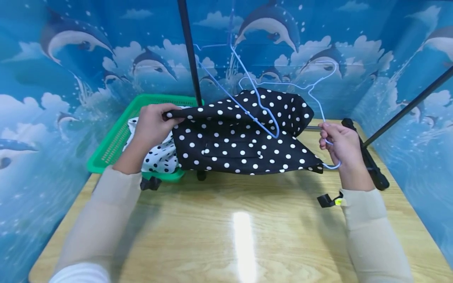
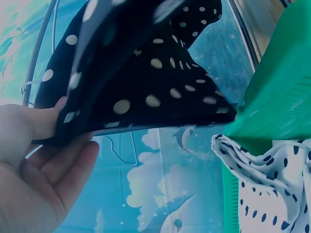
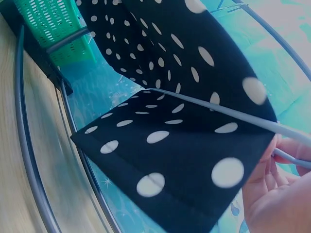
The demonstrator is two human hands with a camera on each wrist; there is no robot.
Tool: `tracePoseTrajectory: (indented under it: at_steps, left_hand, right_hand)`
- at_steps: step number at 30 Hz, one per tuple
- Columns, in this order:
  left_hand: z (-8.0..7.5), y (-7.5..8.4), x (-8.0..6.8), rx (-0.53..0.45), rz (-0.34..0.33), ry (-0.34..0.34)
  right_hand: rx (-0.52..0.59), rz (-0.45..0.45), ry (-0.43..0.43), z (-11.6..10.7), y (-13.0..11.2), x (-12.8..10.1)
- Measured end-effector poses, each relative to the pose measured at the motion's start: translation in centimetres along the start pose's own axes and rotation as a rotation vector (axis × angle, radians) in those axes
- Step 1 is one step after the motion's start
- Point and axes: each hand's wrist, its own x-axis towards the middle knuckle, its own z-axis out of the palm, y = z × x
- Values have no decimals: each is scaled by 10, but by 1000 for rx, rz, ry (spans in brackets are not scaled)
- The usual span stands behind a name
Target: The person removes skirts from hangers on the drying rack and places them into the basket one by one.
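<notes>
Between my two hands hangs one black polka-dot garment (image 1: pixel 244 137), above the wooden table (image 1: pixel 226 232). My left hand (image 1: pixel 152 125) pinches its edge; my right hand (image 1: pixel 341 145) grips one pale blue wire hanger (image 1: pixel 263 112) threaded inside. I'd judge keeping the cloth taut helps seat it. Beyond my left hand sits one green basket (image 1: pixel 116 141) holding one white dotted cloth (image 1: pixel 159 157).

Black white-dotted garment (image 1: pixel 240 137) draped over table, pale blue wire hanger (image 1: pixel 283 94) atop
</notes>
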Motion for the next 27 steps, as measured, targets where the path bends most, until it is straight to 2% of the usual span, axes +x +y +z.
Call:
tracePoseTrajectory:
  at_steps: [7, 15, 22, 27]
  left_hand:
    - [-8, -4, 5, -19, 5, 98]
    - [-15, -4, 8, -3, -15, 171]
    - [-20, -6, 8, 10, -24, 181]
    - [-25, -12, 8, 20, -71, 180]
  right_hand:
    - [-21, 14, -15, 0, -2, -1]
    - [-28, 11, -27, -3, -1, -2]
    - [-48, 19, -29, -6, 1, -1]
    - [-73, 19, -40, -10, 2, -1]
